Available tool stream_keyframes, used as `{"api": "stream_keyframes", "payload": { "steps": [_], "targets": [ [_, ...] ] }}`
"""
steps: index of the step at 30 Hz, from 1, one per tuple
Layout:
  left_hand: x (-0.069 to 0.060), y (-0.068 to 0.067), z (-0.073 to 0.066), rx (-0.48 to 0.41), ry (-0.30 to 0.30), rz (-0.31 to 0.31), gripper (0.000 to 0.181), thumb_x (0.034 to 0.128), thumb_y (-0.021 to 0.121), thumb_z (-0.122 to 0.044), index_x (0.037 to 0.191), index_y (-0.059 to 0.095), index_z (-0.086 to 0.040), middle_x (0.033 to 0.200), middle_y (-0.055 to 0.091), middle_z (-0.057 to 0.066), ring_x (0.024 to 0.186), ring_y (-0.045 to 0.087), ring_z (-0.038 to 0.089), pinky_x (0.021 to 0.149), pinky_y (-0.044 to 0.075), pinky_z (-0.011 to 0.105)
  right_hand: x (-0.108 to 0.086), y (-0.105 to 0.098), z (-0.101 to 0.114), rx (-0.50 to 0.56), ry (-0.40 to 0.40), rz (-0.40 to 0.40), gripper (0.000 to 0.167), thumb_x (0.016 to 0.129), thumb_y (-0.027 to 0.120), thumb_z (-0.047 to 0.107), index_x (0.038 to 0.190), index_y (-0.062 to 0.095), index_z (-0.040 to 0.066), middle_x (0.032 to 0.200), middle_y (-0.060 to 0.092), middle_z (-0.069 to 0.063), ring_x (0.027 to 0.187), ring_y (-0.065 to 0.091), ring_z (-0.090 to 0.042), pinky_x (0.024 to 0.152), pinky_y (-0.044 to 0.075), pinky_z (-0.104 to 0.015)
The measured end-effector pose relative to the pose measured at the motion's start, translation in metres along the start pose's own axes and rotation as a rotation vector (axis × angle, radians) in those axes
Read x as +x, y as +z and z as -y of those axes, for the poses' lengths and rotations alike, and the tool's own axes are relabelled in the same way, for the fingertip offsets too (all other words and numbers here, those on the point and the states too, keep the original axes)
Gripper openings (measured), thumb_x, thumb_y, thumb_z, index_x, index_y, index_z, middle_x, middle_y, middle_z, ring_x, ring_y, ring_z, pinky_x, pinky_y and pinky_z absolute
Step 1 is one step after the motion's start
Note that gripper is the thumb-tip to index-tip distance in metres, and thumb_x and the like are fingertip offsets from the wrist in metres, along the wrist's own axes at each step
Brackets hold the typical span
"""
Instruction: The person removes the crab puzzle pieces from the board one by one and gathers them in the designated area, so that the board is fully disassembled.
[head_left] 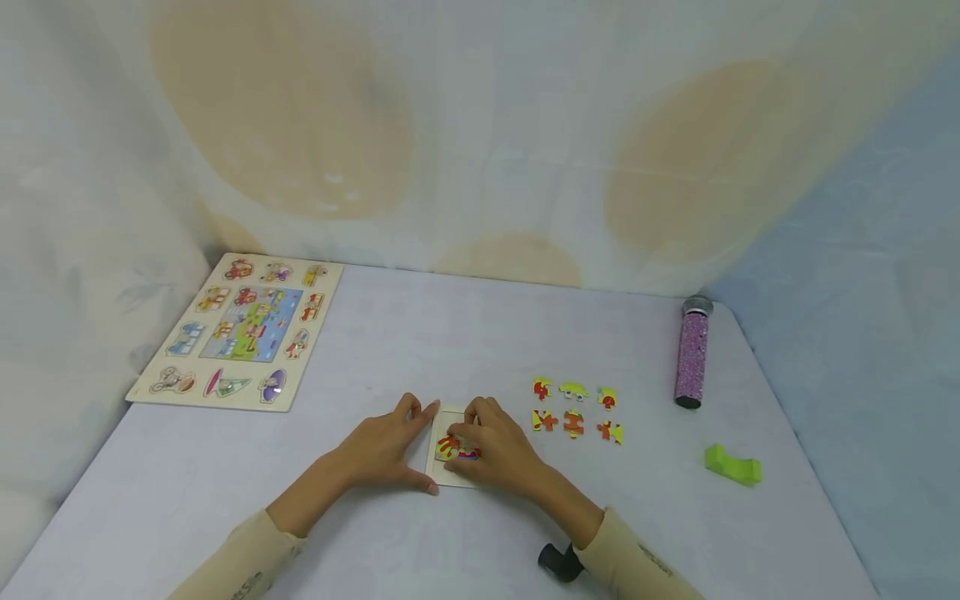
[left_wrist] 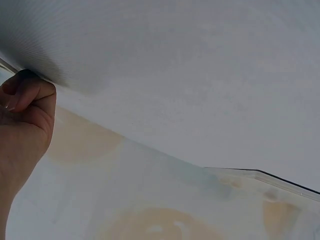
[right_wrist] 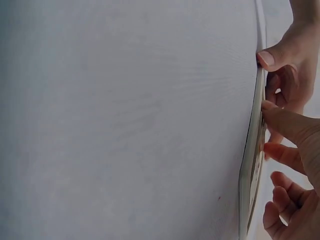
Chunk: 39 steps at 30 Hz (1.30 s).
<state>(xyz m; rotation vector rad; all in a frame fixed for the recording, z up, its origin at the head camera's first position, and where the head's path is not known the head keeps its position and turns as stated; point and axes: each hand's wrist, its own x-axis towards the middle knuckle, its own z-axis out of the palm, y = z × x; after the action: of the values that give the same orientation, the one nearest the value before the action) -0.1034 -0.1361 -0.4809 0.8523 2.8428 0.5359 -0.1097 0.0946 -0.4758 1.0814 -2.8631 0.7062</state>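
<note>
A small puzzle tray (head_left: 455, 478) with a pale wooden border lies between the two hands, holding a few red, yellow and blue pieces. My left hand (head_left: 384, 450) grips the tray's left end, thumb at the near corner and index finger at the far one. Over the tray, my right hand (head_left: 495, 446) has thumb and index finger around a puzzle piece (head_left: 468, 454), partly covered by the hand. In the right wrist view the right thumb (right_wrist: 285, 120) touches the tray's edge area. Several loose puzzle pieces (head_left: 573, 423) lie in two rows to the right.
A large picture puzzle board (head_left: 312, 329) lies at the far left. On the right are a glittery purple microphone (head_left: 692, 354) and a green curved block (head_left: 732, 466). A black object (head_left: 558, 562) sits beside the right sleeve. Fabric walls border the table.
</note>
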Motion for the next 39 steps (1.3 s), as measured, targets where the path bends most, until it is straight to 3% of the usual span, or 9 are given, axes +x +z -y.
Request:
{"api": "stream_keyframes", "payload": {
  "steps": [11,16,21,24,31,35,39],
  "targets": [
    [0.002,0.002,0.0,-0.017,-0.019,0.01,0.117,0.0613,0.078,-0.074,0.151,0.042,-0.009,0.119,0.041,0.001,0.077,0.049,0.01,0.065,0.046,0.025,-0.005,-0.01,-0.005,0.097,0.061,0.009,0.034,0.079,0.084,0.028,0.11,0.074,0.019,0.104,0.045,0.004,0.103,0.04,-0.012,0.08,0.042,-0.026],
    [0.001,0.003,-0.001,-0.013,-0.023,0.008,0.117,0.0603,0.08,-0.073,0.15,0.042,-0.008,0.12,0.042,0.003,0.077,0.049,0.01,0.064,0.045,0.025,-0.026,-0.03,-0.025,0.095,0.093,0.002,0.033,0.077,0.086,0.026,0.108,0.075,0.022,0.105,0.044,0.005,0.102,0.038,-0.011,0.08,0.041,-0.027],
    [0.001,0.002,-0.002,-0.007,-0.023,0.005,0.117,0.0602,0.08,-0.072,0.15,0.042,-0.008,0.121,0.043,0.004,0.077,0.049,0.009,0.063,0.044,0.024,-0.055,-0.045,-0.052,0.061,0.093,-0.059,0.035,0.072,0.089,0.02,0.104,0.077,0.022,0.102,0.044,0.005,0.104,0.039,-0.012,0.081,0.043,-0.03],
    [0.001,0.002,-0.001,-0.008,-0.024,0.005,0.118,0.06,0.08,-0.073,0.15,0.042,-0.008,0.121,0.043,0.004,0.076,0.049,0.01,0.062,0.044,0.024,-0.068,-0.05,-0.064,0.044,0.141,-0.082,0.038,0.069,0.09,0.017,0.105,0.078,0.02,0.102,0.046,0.005,0.106,0.04,-0.014,0.084,0.045,-0.031],
    [0.0,0.006,0.002,-0.009,-0.02,-0.005,0.119,0.0591,0.078,-0.075,0.15,0.042,-0.008,0.12,0.042,0.003,0.076,0.048,0.009,0.061,0.043,0.023,-0.079,-0.053,-0.075,0.037,0.236,-0.035,0.045,0.068,0.091,0.019,0.111,0.077,0.017,0.1,0.044,0.006,0.1,0.038,-0.014,0.08,0.042,-0.029],
    [0.0,0.007,0.003,-0.005,-0.013,-0.01,0.119,0.0594,0.077,-0.076,0.15,0.042,-0.008,0.12,0.042,0.002,0.075,0.048,0.009,0.062,0.043,0.023,-0.078,-0.051,-0.072,0.059,0.22,-0.028,0.051,0.069,0.091,0.026,0.117,0.075,0.02,0.103,0.046,0.007,0.103,0.038,-0.011,0.083,0.043,-0.028],
    [0.001,0.006,0.001,0.009,-0.006,-0.018,0.117,0.0615,0.075,-0.078,0.15,0.043,-0.009,0.12,0.042,0.002,0.075,0.047,0.008,0.061,0.042,0.022,-0.069,-0.048,-0.062,0.093,0.153,-0.047,0.046,0.072,0.089,0.029,0.115,0.076,0.019,0.102,0.046,0.006,0.102,0.037,-0.011,0.081,0.041,-0.028]
  ]
}}
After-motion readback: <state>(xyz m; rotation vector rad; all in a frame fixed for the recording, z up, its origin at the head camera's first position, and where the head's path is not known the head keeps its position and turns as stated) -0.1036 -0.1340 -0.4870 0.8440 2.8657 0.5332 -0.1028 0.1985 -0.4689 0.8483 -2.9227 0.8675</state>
